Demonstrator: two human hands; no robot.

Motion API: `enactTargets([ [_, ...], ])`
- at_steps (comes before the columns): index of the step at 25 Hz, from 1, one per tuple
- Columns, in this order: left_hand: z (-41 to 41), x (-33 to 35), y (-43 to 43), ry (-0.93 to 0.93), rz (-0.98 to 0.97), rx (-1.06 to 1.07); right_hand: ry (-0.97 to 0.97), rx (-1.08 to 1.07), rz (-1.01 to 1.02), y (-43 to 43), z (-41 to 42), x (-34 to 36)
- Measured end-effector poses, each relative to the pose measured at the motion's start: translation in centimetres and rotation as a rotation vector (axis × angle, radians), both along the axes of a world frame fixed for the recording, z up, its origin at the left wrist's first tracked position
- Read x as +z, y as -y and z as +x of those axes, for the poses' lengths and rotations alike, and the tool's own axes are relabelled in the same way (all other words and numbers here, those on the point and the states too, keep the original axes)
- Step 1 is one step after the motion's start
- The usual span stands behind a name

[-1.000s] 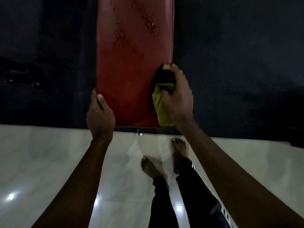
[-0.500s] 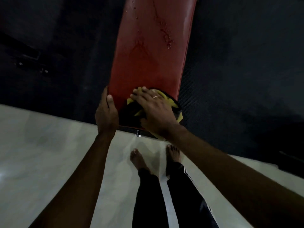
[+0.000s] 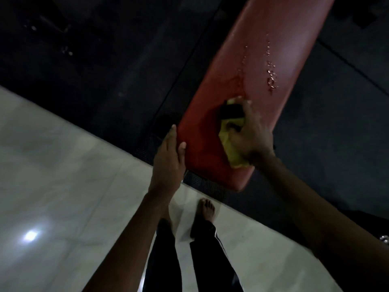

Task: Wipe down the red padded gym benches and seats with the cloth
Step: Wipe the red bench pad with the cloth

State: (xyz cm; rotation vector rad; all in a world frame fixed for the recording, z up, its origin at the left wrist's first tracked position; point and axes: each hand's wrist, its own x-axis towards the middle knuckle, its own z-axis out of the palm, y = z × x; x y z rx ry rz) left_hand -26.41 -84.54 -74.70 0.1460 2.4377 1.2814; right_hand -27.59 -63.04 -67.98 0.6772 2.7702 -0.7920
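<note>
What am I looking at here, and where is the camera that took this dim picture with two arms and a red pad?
There is no machine: a person wears a wide-angle camera on the head, looking forward and down, so you see their own arms and bare feet. The long red shape is a padded gym bench, seen from its near end, standing over a dark floor mat beside pale shiny tiles. The right hand grips a yellow and black cloth and presses it on the pad. The left hand holds the bench's near corner, thumb on top. Further up the pad, beyond the cloth, lie water droplets not yet wiped.
</note>
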Motion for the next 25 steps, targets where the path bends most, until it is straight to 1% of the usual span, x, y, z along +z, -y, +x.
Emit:
enactTargets([
  [1, -0.1, 0.0, -0.3, 0.004, 0.026, -0.002, -0.03, -0.137, 0.039, 0.3, -1.2, -0.3],
  [2, -0.3, -0.1, -0.3, 0.005, 0.037, 0.007, -0.044, -0.175, 0.08, 1.4, -2.0, -0.7],
  [3, -0.5, -0.2, -0.3, 0.007, 0.039, 0.015, -0.042, -0.105, 0.101, 2.6, -2.1, -1.0],
  [4, -0.7, -0.3, -0.2, 0.011, 0.039, 0.013, -0.006, 0.02, 0.098, 3.1, -1.8, -1.2],
  [5, -0.7, -0.3, -0.1, 0.015, 0.036, -0.001, 0.04, 0.163, 0.097, 2.7, -1.5, -1.3],
  [6, -0.7, -0.4, 0.0, 0.014, 0.023, -0.023, 0.08, 0.248, 0.097, 1.6, -2.2, -1.1],
  [7, -0.6, -0.6, 0.1, 0.003, -0.001, -0.04, 0.101, 0.213, 0.103, 0.4, -3.6, -0.8],
  [9, -0.7, -0.8, 0.1, -0.007, -0.039, -0.051, 0.025, 0.049, 0.088, 0.6, -6.0, -0.5],
  [10, -0.7, -0.8, 0.1, 0.004, -0.038, -0.055, 0.001, 0.04, 0.106, 2.0, -6.7, -0.5],
  [11, -0.7, -0.8, 0.1, 0.01, -0.035, -0.064, -0.008, 0.136, 0.14, 3.6, -6.8, -0.4],
  [12, -0.6, -0.8, 0.0, 0.01, -0.042, -0.072, 0.014, 0.301, 0.168, 4.6, -6.7, -0.3],
  [13, -0.5, -0.7, 0.1, 0.009, -0.055, -0.075, 0.066, 0.488, 0.196, 5.0, -6.7, -0.1],
  [14, -0.5, -0.7, 0.3, 0.014, -0.066, -0.081, 0.127, 0.626, 0.211, 4.5, -7.3, 0.2],
  [15, -0.6, -0.7, 0.5, 0.016, -0.07, -0.1, 0.172, 0.663, 0.23, 3.3, -8.6, 0.4],
  [16, -0.8, -0.8, 0.7, 0.013, -0.076, -0.127, 0.186, 0.612, 0.247, 2.2, -10.2, 0.5],
  [18, -1.1, -0.5, 1.0, 0.006, -0.098, -0.16, 0.124, 0.428, 0.224, 1.9, -11.7, 0.4],
  [19, -1.3, -0.3, 1.1, 0.009, -0.102, -0.171, 0.098, 0.386, 0.231, 2.9, -11.3, 0.4],
  [20, -1.4, -0.2, 1.2, 0.01, -0.101, -0.18, 0.087, 0.408, 0.239, 3.8, -10.4, 0.3],
  [22, -1.5, -0.2, 1.3, -0.009, -0.094, -0.199, 0.154, 0.554, 0.244, 3.9, -8.6, 0.1],
  [23, -1.5, -0.2, 1.3, -0.015, -0.094, -0.203, 0.188, 0.591, 0.227, 3.1, -8.8, 0.4],
  [24, -1.5, -0.2, 1.2, -0.02, -0.096, -0.203, 0.178, 0.538, 0.224, 2.0, -9.6, 0.6],
  [25, -1.6, -0.1, 1.1, -0.012, -0.097, -0.197, 0.144, 0.415, 0.216, 1.2, -10.0, 0.6],
])
